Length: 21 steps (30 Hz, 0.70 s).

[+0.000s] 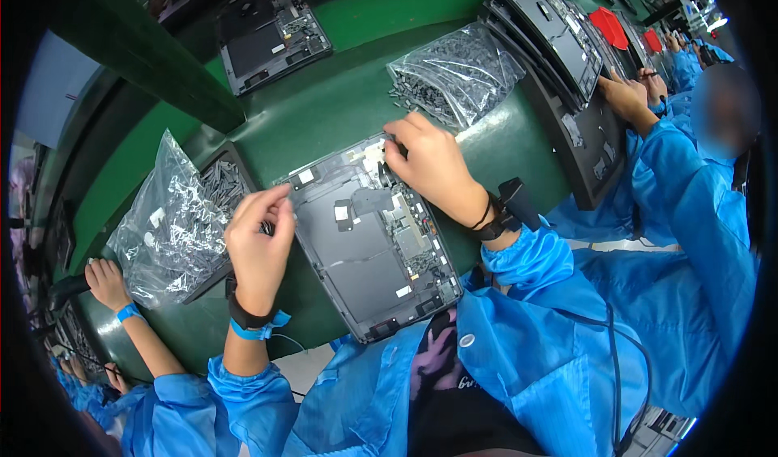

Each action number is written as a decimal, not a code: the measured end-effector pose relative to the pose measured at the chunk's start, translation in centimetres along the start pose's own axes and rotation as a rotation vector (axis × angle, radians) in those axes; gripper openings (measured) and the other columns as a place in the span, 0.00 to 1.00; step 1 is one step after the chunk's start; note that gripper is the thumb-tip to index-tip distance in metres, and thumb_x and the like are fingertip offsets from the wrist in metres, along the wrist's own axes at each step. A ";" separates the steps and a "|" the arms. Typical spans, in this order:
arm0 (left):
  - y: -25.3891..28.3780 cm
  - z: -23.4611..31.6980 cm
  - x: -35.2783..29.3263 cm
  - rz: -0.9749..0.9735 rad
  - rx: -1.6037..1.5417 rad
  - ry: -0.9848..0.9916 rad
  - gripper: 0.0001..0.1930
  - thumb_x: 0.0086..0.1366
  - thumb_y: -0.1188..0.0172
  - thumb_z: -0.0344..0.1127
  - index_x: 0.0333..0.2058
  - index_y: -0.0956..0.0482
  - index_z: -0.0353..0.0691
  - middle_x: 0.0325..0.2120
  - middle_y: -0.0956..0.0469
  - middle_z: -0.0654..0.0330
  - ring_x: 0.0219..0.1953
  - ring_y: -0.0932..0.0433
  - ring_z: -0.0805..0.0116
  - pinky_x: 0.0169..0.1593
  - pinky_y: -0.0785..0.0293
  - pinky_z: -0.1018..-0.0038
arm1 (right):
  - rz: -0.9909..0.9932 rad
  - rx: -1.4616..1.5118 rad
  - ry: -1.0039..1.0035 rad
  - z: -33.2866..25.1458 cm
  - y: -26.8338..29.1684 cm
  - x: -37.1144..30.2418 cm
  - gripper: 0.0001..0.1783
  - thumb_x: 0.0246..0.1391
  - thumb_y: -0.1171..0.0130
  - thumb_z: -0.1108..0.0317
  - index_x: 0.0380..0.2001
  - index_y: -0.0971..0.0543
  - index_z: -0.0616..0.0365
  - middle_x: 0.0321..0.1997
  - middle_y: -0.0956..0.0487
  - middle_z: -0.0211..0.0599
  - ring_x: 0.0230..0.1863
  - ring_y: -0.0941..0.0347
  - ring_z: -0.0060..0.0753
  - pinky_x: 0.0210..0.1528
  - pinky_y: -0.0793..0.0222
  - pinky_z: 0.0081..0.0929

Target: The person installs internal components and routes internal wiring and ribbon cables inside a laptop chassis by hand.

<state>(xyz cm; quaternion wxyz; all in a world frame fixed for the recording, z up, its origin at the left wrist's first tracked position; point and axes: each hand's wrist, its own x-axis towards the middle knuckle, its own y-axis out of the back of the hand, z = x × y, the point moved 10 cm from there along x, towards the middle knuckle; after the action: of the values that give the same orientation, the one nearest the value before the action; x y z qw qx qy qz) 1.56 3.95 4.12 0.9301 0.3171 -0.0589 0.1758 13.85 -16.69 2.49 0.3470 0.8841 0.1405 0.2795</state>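
An opened tablet-like device [352, 254] lies tilted on the green bench in front of me, its dark inside and circuit board [413, 238] facing up. My left hand [261, 234] is at the device's upper left edge, thumb and index finger curled toward each other. Over the far right corner is my right hand [433, 161], its thumb and fingers bent in a pinch at the edge. Whatever either set of fingertips may hold is too small or hidden to make out. Dark bands circle both wrists, and the left one also has a blue strap [258, 327].
Left of the device, a clear bag [166, 238] of small dark pieces rests over a dark tray. Another such bag [458, 72] lies far right. Beyond it, device shells [551, 36] are stacked. One more opened device [271, 36] sits at the back. Co-workers' hands [628, 100] show on both sides.
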 end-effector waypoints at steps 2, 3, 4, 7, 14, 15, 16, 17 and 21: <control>-1.5 -0.1 -0.2 -0.064 -0.081 0.031 0.11 0.63 0.41 0.21 0.45 0.20 0.30 0.33 0.21 0.59 0.32 0.22 0.77 0.37 0.26 0.83 | 0.019 -0.135 0.042 -0.7 -0.3 -0.1 0.03 0.47 0.41 0.75 0.27 0.25 0.61 0.28 0.29 0.43 0.28 0.25 0.52 0.30 0.27 0.44; -2.0 -0.2 -0.2 -0.065 -0.082 0.030 0.11 0.63 0.41 0.21 0.45 0.20 0.30 0.33 0.21 0.59 0.32 0.22 0.77 0.37 0.26 0.83 | 0.021 -0.137 0.041 -0.8 -0.4 -0.1 0.03 0.47 0.41 0.75 0.27 0.25 0.61 0.28 0.29 0.43 0.28 0.25 0.52 0.30 0.27 0.44; -2.7 -0.8 -0.3 -0.071 -0.171 0.076 0.12 0.64 0.42 0.22 0.47 0.22 0.29 0.33 0.21 0.59 0.33 0.22 0.77 0.37 0.25 0.83 | 0.028 -0.125 0.044 -0.9 -0.3 -0.1 0.03 0.47 0.41 0.76 0.27 0.25 0.61 0.28 0.30 0.44 0.28 0.26 0.52 0.30 0.27 0.44; -3.9 -1.0 -0.1 -0.103 -0.279 0.136 0.14 0.65 0.42 0.23 0.49 0.25 0.29 0.35 0.19 0.58 0.35 0.21 0.76 0.38 0.24 0.82 | 0.026 -0.107 0.041 -1.1 -0.2 -0.3 0.03 0.48 0.42 0.76 0.29 0.24 0.62 0.29 0.29 0.45 0.30 0.25 0.52 0.31 0.27 0.44; -6.4 -1.2 -0.1 -0.184 -0.259 0.130 0.09 0.66 0.43 0.22 0.44 0.26 0.29 0.34 0.19 0.57 0.35 0.20 0.76 0.37 0.24 0.82 | -0.039 0.149 -0.045 0.5 0.6 -0.5 0.13 0.51 0.43 0.76 0.42 0.21 0.63 0.35 0.24 0.47 0.32 0.24 0.53 0.33 0.25 0.42; -6.5 -1.2 -0.1 -0.184 -0.257 0.128 0.09 0.66 0.43 0.22 0.44 0.26 0.29 0.34 0.19 0.57 0.35 0.20 0.76 0.37 0.24 0.82 | -0.037 0.150 -0.044 0.3 0.6 -0.3 0.13 0.51 0.43 0.76 0.42 0.21 0.63 0.35 0.24 0.47 0.32 0.24 0.53 0.33 0.25 0.42; -6.5 -1.3 0.0 -0.176 -0.276 0.132 0.08 0.66 0.43 0.22 0.43 0.26 0.29 0.33 0.20 0.58 0.35 0.20 0.76 0.37 0.24 0.82 | -0.032 0.098 -0.039 -0.1 0.6 -0.2 0.11 0.50 0.42 0.76 0.39 0.21 0.63 0.34 0.25 0.47 0.31 0.24 0.53 0.33 0.25 0.42; -6.4 -1.3 0.0 -0.169 -0.294 0.136 0.07 0.66 0.43 0.22 0.43 0.27 0.30 0.33 0.20 0.58 0.35 0.20 0.76 0.37 0.24 0.82 | -0.027 0.047 -0.034 -0.3 0.5 -0.1 0.09 0.50 0.42 0.75 0.36 0.21 0.63 0.32 0.25 0.47 0.31 0.24 0.53 0.32 0.25 0.42; -6.6 -1.1 0.0 -0.186 -0.332 0.140 0.06 0.66 0.44 0.22 0.41 0.28 0.31 0.33 0.21 0.59 0.36 0.19 0.75 0.36 0.24 0.82 | -0.016 -0.119 -0.027 -0.6 0.1 0.0 0.05 0.48 0.41 0.75 0.30 0.25 0.64 0.30 0.27 0.47 0.30 0.24 0.53 0.31 0.25 0.43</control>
<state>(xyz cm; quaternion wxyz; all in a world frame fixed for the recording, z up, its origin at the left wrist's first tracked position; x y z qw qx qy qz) 4.00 -0.24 -0.51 0.9837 0.1503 0.0074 0.0985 13.50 -16.43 2.91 0.4031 0.8644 0.1261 0.2728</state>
